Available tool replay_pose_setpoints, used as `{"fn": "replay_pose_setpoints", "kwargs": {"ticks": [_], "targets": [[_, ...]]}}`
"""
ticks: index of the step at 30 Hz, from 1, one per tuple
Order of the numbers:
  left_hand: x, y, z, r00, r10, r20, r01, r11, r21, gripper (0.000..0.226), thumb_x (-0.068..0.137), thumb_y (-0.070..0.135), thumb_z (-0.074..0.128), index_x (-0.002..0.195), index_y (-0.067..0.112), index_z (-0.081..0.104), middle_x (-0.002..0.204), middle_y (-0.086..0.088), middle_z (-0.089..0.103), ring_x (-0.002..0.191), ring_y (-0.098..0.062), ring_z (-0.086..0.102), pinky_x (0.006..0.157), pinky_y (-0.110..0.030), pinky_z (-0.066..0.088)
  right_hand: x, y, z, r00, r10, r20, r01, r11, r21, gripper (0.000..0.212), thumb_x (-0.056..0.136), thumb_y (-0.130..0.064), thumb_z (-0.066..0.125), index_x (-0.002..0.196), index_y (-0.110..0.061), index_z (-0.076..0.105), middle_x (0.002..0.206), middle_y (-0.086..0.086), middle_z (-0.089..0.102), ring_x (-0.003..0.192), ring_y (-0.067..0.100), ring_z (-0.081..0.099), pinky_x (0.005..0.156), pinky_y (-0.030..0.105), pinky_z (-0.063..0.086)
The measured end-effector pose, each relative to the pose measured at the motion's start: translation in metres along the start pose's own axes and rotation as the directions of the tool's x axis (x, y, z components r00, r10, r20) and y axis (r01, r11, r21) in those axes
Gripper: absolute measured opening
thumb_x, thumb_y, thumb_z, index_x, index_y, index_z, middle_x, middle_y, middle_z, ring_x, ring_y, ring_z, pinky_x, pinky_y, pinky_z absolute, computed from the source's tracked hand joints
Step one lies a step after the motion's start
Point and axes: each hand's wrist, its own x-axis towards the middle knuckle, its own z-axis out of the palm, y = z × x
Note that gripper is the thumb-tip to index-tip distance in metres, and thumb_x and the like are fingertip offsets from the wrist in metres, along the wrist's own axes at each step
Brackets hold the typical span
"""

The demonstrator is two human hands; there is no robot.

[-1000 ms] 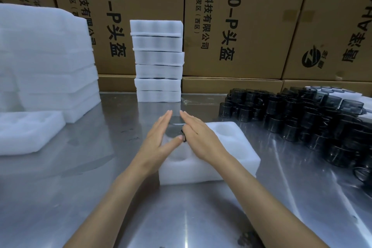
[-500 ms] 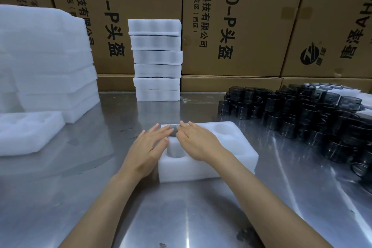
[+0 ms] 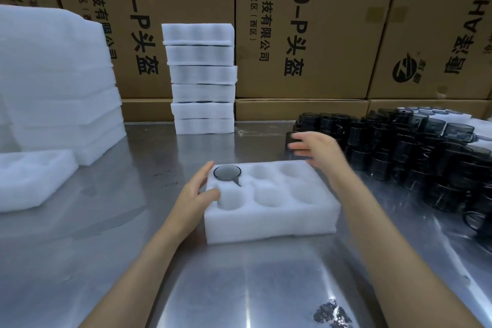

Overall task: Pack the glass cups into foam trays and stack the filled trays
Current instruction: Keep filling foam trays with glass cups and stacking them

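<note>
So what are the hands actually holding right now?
Left hand steadies the foam tray by its left edge. Right hand reaches a dark cup in the pile; any grip is unclear.

Two bare forearms, no sleeves; left hand [image 3: 195, 192] and right hand [image 3: 318, 150] ungloved, fingers without rings, wrists without watch or bands.

The right hand [image 3: 316, 150] is motion-blurred, and its fingertips cover part of the nearest dark glass cup [image 3: 290, 138], so any grip is unclear. At right, the pile of cups [image 3: 426, 157] runs past the frame edge; at left, the foam stack [image 3: 53, 82] is cut off.
</note>
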Motion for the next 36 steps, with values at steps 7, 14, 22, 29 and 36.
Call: {"fn": "replay_pose_setpoints", "kwargs": {"ticks": [7,14,22,29,36], "targets": [[0.004,0.004,0.000,0.999,-0.025,-0.042,0.020,0.993,-0.118,0.063,0.056,0.018,0.048,0.118,0.026,0.059,0.128,0.014,0.055,0.107,0.018,0.050,0.078,-0.002,0.039,0.028,0.080,-0.016,0.982,0.091,-0.164,-0.136,0.946,-0.293,0.041,0.090,-0.022,0.052,0.131,-0.025,0.051,0.110,-0.004,0.065,0.098,0.022,0.060,0.089,0.039,0.048],[0.009,0.005,0.001,0.990,-0.071,-0.124,0.040,0.971,-0.235,0.046,0.063,0.019,0.051,0.106,0.018,0.068,0.122,0.004,0.063,0.116,-0.013,0.056,0.102,-0.036,0.043,0.063,0.080,0.007,1.000,-0.014,-0.008,0.007,0.809,-0.588,0.062,0.089,-0.014,0.045,0.146,-0.030,0.028,0.095,-0.010,0.063,0.092,0.019,0.058,0.080,0.036,0.043],[0.011,0.005,0.003,0.989,-0.021,-0.145,-0.006,0.983,-0.185,0.037,0.064,0.022,0.051,0.094,0.020,0.072,0.113,0.014,0.063,0.110,-0.002,0.056,0.103,-0.035,0.040,0.097,0.084,0.016,0.999,0.000,-0.054,-0.037,0.737,-0.675,0.065,0.094,-0.030,0.043,0.150,-0.038,0.010,0.099,-0.010,0.064,0.097,0.021,0.058,0.082,0.034,0.044],[0.013,0.004,0.004,0.990,0.019,-0.139,-0.042,0.986,-0.162,0.035,0.066,0.023,0.051,0.095,0.019,0.072,0.118,0.012,0.059,0.116,-0.003,0.052,0.101,-0.027,0.038,0.106,0.091,0.017,0.993,-0.035,-0.113,-0.052,0.726,-0.686,0.034,0.089,-0.033,0.052,0.120,-0.030,0.039,0.092,-0.007,0.065,0.088,0.023,0.060,0.076,0.034,0.046],[0.014,0.004,0.003,0.990,0.023,-0.141,-0.047,0.985,-0.165,0.035,0.067,0.024,0.052,0.094,0.017,0.072,0.118,0.011,0.059,0.117,-0.005,0.052,0.103,-0.029,0.036,0.092,0.091,0.018,0.980,-0.168,-0.107,0.026,0.642,-0.766,0.018,0.089,-0.044,0.056,0.090,-0.027,0.050,0.095,-0.005,0.063,0.091,0.023,0.058,0.075,0.034,0.044]]}}
